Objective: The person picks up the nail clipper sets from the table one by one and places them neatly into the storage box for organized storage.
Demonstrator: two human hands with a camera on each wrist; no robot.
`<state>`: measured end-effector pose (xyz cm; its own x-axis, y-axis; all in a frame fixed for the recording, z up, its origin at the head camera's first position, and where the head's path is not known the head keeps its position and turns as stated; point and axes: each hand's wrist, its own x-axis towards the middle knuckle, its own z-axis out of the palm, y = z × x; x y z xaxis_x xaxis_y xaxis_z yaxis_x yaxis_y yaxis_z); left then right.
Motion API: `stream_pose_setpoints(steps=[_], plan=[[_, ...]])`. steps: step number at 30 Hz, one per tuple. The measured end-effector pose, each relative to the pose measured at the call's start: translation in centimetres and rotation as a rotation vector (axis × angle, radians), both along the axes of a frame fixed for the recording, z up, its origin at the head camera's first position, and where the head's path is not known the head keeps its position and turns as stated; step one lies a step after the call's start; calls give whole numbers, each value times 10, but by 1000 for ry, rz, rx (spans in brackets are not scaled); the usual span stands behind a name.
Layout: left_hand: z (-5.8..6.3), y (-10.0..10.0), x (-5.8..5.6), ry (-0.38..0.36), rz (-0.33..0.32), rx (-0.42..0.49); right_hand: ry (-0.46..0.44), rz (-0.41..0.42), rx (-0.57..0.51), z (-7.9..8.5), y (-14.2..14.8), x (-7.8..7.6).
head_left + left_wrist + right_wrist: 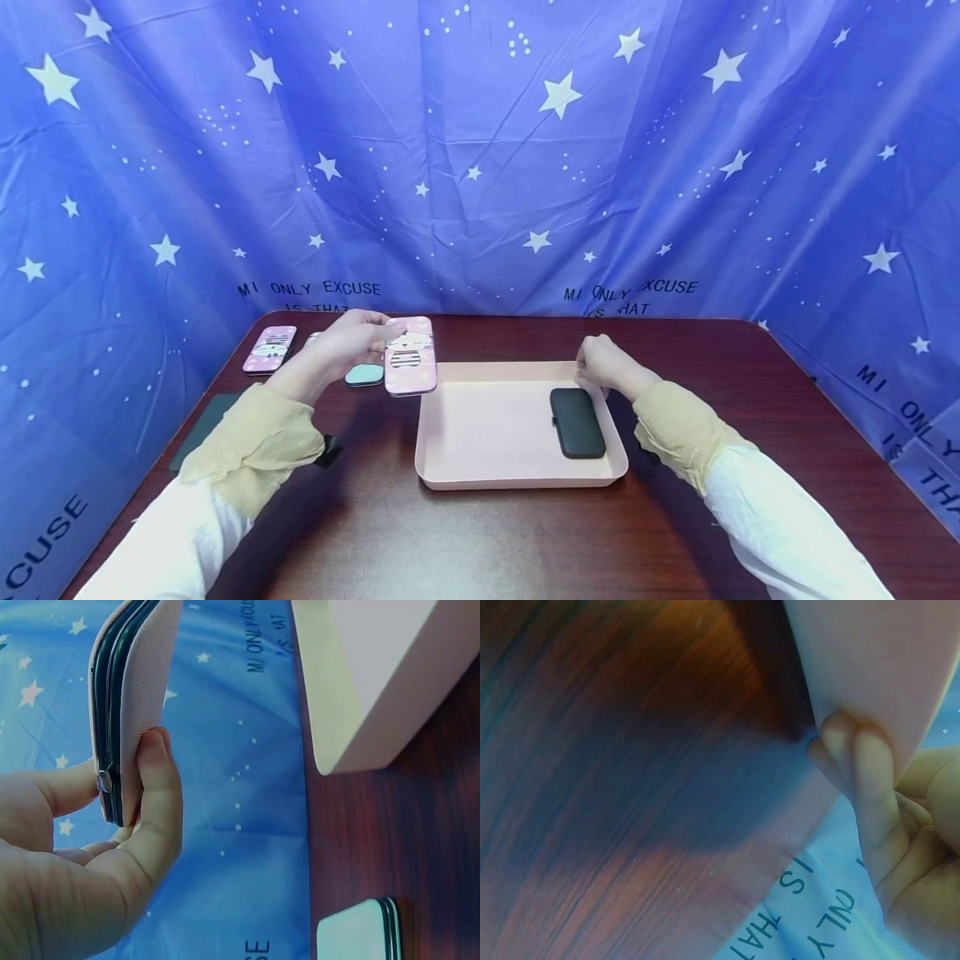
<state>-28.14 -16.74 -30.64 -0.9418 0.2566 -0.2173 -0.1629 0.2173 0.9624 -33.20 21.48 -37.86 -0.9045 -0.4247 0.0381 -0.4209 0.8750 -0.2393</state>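
Note:
My left hand [347,346] pinches a flat pink case [411,357] with a striped bow print between thumb and fingers, held upright off the table at the tray's far left corner. In the left wrist view the case's dark edge and a small silver snap [104,781] show. My right hand [606,367] grips the far right corner of the shallow pale pink tray [487,433], with fingertips against its outer wall in the right wrist view. Inside the tray, on its right side, lies a black textured case [577,423].
Another pink case [270,348] lies at the table's far left. A mint case [365,375] lies behind the left hand, which partly hides it. A dark green flat thing [206,425] is partly covered by the left sleeve. A blue starry curtain [480,208] surrounds the table.

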Motion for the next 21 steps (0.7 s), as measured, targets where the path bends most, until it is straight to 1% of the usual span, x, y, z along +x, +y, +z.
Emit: stream_pose_setpoints(steps=[4,13,21], plan=[[3,11,-2,-7,9,-24,-11,-6,-2,-1,0,0],[9,38,-5,-4,2,-35,-26,-10,-2,0,0,0],[14,57,-12,-11,-26,2,-34,-9,-11,0,0,-1]])
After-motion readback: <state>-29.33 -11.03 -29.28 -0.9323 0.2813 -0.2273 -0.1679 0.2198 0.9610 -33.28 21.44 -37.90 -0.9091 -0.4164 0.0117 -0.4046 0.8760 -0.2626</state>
